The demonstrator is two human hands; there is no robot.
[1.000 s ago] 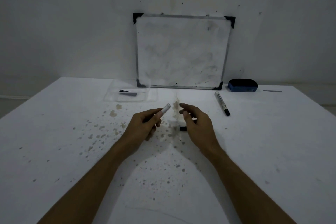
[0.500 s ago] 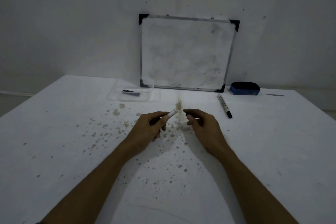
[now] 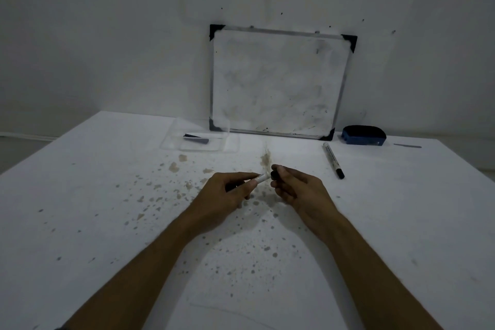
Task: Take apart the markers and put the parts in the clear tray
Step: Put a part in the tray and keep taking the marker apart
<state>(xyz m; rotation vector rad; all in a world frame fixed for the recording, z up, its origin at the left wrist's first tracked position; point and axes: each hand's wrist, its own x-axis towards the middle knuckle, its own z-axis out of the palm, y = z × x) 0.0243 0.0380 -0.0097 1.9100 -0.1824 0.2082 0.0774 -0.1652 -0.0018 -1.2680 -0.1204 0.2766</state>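
Note:
My left hand (image 3: 230, 190) grips a white marker barrel (image 3: 262, 177), whose open end points right toward my other hand. My right hand (image 3: 297, 186) pinches a small black marker part (image 3: 274, 175) between thumb and fingers, a finger's width from the barrel's end. The clear tray (image 3: 171, 139) lies at the back left and holds a dark marker part (image 3: 196, 138). A whole marker with a black cap (image 3: 333, 159) lies on the table to the right of my hands.
A small whiteboard (image 3: 278, 83) leans against the wall behind the tray. A blue eraser (image 3: 364, 135) sits at its right. The white table (image 3: 80, 195) carries brown stains around my hands. A thin grey strip (image 3: 407, 146) lies at the far right.
My hands have come closer together in front of me. The black part, earlier low under my right hand, is now held at my fingertips next to the barrel's end.

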